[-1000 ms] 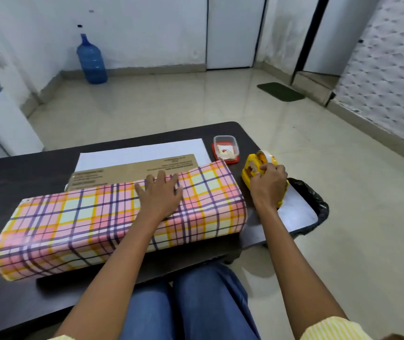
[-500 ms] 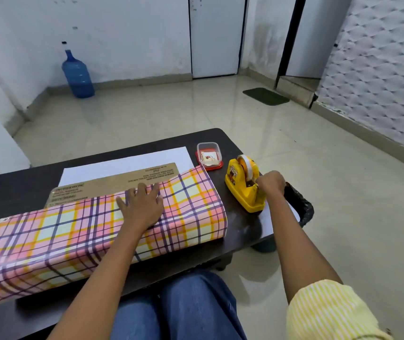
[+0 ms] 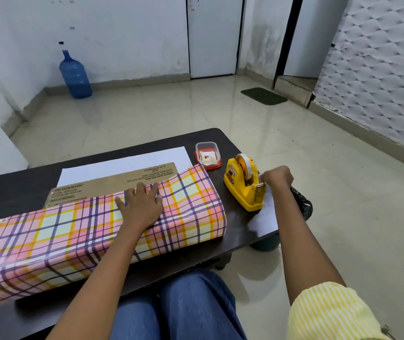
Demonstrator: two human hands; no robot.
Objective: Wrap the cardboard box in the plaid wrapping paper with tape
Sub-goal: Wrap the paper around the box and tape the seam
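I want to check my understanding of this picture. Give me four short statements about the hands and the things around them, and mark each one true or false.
1. The left hand lies flat on the plaid wrapping paper. True.
2. The cardboard box is fully covered. False: a brown strip shows along its far side.
3. The right hand pinches tape at the yellow dispenser. True.
4. The blue water bottle stands on the table. False: it stands on the floor by the wall.
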